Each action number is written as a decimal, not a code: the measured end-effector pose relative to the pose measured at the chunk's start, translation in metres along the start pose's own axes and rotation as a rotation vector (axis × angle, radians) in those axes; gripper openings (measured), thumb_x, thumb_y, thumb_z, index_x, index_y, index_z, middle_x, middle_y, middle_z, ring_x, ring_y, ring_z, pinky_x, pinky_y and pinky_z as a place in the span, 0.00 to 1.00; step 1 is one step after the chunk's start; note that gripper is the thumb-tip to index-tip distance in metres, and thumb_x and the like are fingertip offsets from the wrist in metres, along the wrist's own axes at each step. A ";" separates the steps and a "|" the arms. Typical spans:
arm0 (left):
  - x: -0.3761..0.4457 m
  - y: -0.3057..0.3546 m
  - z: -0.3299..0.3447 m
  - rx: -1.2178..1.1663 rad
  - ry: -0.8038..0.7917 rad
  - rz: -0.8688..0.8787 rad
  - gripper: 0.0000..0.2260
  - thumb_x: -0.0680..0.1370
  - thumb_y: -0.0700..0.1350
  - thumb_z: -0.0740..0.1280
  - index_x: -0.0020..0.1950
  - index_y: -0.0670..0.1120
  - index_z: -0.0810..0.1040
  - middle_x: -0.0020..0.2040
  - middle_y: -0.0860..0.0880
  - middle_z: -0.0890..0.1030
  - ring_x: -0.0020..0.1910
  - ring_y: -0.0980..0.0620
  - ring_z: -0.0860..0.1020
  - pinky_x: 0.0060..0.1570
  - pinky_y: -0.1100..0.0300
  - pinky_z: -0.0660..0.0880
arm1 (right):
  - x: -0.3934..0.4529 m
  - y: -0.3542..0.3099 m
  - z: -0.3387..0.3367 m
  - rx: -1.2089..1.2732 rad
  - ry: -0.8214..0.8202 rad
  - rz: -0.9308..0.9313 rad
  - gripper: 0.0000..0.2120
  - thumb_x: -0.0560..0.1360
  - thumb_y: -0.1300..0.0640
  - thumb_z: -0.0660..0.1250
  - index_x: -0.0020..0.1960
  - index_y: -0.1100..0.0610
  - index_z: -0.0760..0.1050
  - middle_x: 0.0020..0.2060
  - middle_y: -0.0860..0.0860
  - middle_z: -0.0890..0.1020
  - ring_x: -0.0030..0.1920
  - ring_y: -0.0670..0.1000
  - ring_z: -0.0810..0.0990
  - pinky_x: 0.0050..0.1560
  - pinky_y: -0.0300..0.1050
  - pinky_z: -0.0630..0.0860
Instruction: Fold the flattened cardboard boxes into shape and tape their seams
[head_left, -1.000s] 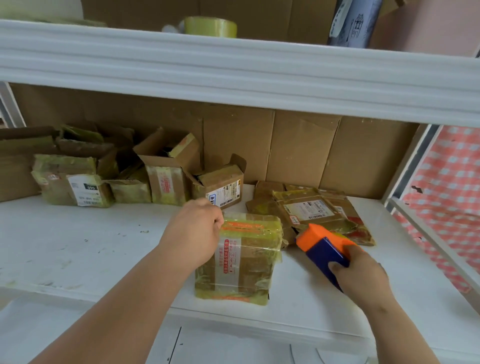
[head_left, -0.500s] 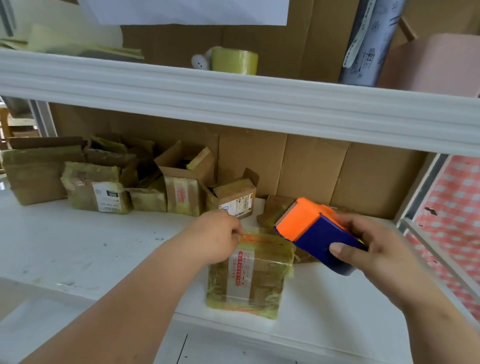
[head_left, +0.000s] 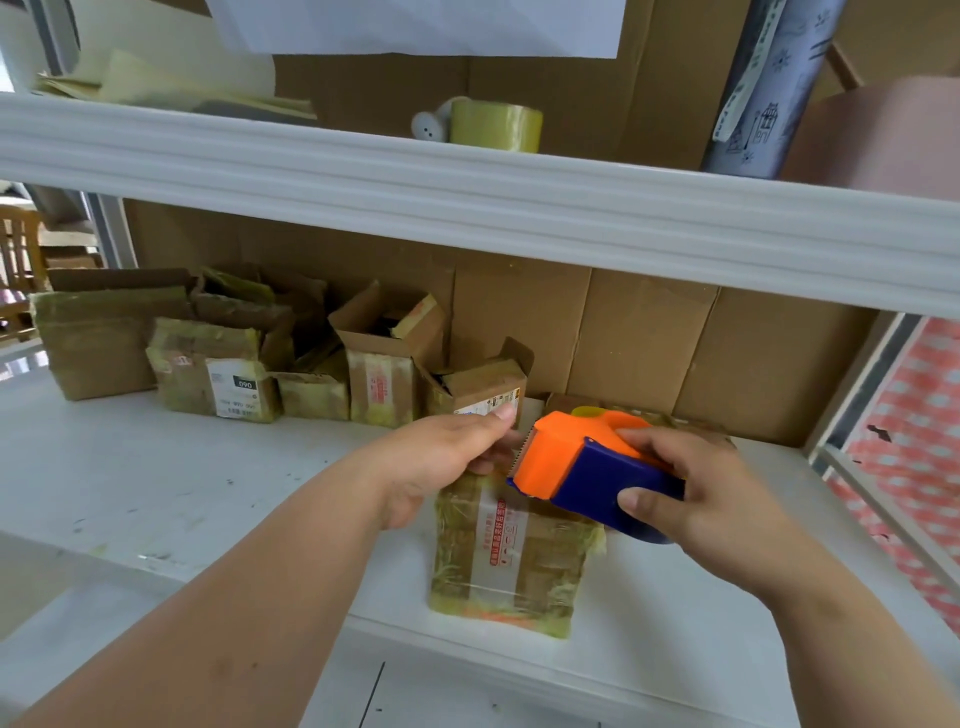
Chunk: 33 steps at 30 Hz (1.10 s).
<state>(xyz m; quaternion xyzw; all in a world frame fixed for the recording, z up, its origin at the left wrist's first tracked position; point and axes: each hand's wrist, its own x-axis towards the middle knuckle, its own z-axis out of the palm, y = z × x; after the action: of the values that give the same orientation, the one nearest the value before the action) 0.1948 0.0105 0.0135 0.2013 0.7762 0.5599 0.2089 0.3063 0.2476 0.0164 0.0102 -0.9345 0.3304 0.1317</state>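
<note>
Both of my hands are working just above the small cardboard box (head_left: 511, 551) that is lying on the white shelf (head_left: 156, 483), close to its front edge, wrapped in yellowish tape with a strip of red print running down its top. My right hand (head_left: 711, 499) is gripping the tape dispenser (head_left: 587, 467), thumb curled along its blue body and fingers hooked over the orange top, the toothed edge pointing left. My left hand (head_left: 441, 462) is reaching in beside that edge, thumb and fingers pinching together at the dispenser's mouth; whether they are holding a tape end, I cannot tell. Several other taped boxes (head_left: 291, 358) are sitting along the back of the shelf against a cardboard backing. One roll of yellow tape (head_left: 496, 126) is standing on the shelf above.
</note>
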 end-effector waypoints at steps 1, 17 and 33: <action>0.000 0.000 -0.001 -0.020 -0.007 0.000 0.31 0.66 0.72 0.61 0.56 0.52 0.84 0.55 0.53 0.84 0.59 0.52 0.79 0.70 0.50 0.67 | 0.001 0.000 0.001 -0.002 -0.002 -0.003 0.20 0.67 0.41 0.68 0.59 0.33 0.73 0.48 0.35 0.80 0.59 0.54 0.75 0.57 0.61 0.77; 0.003 -0.005 -0.005 -0.200 0.012 0.031 0.07 0.79 0.40 0.67 0.44 0.47 0.83 0.41 0.51 0.84 0.43 0.56 0.80 0.46 0.64 0.74 | 0.013 0.006 0.013 -0.127 -0.032 0.031 0.22 0.75 0.51 0.73 0.63 0.36 0.70 0.52 0.33 0.77 0.65 0.54 0.72 0.62 0.60 0.75; 0.012 0.002 0.000 -0.162 0.057 -0.006 0.07 0.78 0.36 0.67 0.42 0.45 0.81 0.38 0.48 0.82 0.40 0.53 0.79 0.41 0.64 0.76 | 0.012 -0.003 0.011 -0.105 -0.052 0.041 0.23 0.75 0.52 0.74 0.65 0.38 0.69 0.55 0.38 0.79 0.63 0.50 0.74 0.61 0.56 0.77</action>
<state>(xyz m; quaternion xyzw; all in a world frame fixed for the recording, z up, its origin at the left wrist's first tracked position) 0.1850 0.0177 0.0147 0.1654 0.7344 0.6259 0.2038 0.2921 0.2398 0.0131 -0.0075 -0.9537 0.2834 0.1007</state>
